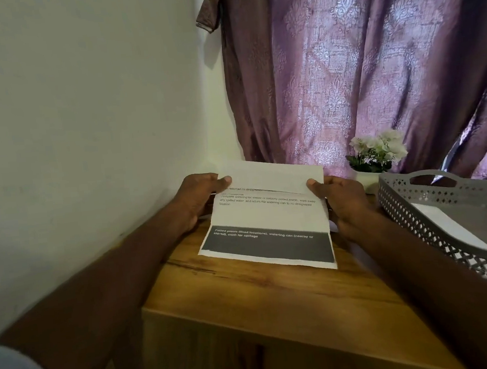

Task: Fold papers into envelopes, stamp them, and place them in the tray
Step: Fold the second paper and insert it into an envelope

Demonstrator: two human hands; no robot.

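Both my hands pinch one printed sheet [265, 221] over the wooden table [277, 300]: left hand [199, 199] and right hand [345, 201] each press a thumb on the top flap, folded toward me. At my right sits the grey lattice tray [436, 219], white paper inside.

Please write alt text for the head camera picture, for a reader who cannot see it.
Both hands, left hand and right hand, hold a printed paper over a wooden table, folding its top edge down. A grey tray stands at right.
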